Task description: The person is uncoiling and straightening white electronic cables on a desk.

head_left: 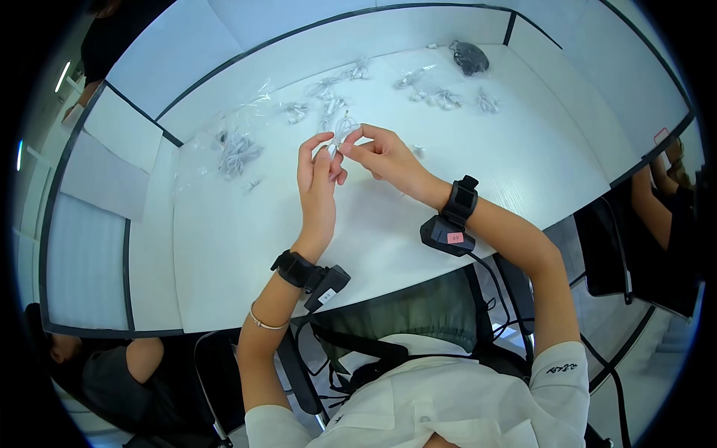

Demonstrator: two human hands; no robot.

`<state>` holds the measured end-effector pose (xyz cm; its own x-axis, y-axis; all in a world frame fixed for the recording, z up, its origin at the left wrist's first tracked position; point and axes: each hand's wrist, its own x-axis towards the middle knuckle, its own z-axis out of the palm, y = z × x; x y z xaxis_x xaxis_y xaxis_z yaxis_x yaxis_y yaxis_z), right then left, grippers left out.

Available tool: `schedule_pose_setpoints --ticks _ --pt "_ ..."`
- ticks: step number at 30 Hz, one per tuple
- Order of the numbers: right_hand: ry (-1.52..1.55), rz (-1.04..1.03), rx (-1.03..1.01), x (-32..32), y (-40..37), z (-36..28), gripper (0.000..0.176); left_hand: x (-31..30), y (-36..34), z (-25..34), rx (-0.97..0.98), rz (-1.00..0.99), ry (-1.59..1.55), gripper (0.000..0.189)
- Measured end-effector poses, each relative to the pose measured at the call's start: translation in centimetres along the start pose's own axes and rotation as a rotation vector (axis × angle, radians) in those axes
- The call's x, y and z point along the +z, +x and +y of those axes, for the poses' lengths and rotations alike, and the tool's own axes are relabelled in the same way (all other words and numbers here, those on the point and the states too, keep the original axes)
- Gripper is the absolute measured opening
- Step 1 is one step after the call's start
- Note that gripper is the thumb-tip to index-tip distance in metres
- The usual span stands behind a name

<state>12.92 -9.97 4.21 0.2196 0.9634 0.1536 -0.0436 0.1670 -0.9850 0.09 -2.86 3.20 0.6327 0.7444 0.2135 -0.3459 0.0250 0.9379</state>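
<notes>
Above the white table, my left hand (pixel 319 168) and my right hand (pixel 385 155) meet at a small coiled white cable (pixel 345 128). The fingertips of both hands are pinched on it, and its loops stand up between them. What lies under the fingers is partly hidden. Just beyond the hands, more bundled white cables (pixel 331 104) lie on the table. A small white piece (pixel 418 151) rests to the right of my right hand.
A large pile of white cables (pixel 239 153) with clear plastic lies at the left. Farther back are other cable bundles (pixel 446 98) and a dark bagged bundle (pixel 469 57). Low partitions (pixel 336 37) edge the table (pixel 493 164). Other people sit at both sides.
</notes>
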Motion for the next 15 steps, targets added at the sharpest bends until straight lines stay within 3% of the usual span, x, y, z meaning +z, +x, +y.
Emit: schedule_pose_setpoints --ticks 6,12,15 --pt "-0.033 0.000 0.022 -0.3 0.3 1.0 0.021 -0.6 0.2 -0.1 -0.141 -0.021 -0.206 0.022" --pt "-0.060 0.055 -0.184 0.2 0.7 2.2 0.022 -1.5 0.4 0.2 -0.181 -0.159 -0.307 0.020" --pt "-0.272 0.050 -0.138 -0.5 0.4 1.7 0.017 -1.4 0.4 0.5 -0.204 -0.154 -0.285 0.019"
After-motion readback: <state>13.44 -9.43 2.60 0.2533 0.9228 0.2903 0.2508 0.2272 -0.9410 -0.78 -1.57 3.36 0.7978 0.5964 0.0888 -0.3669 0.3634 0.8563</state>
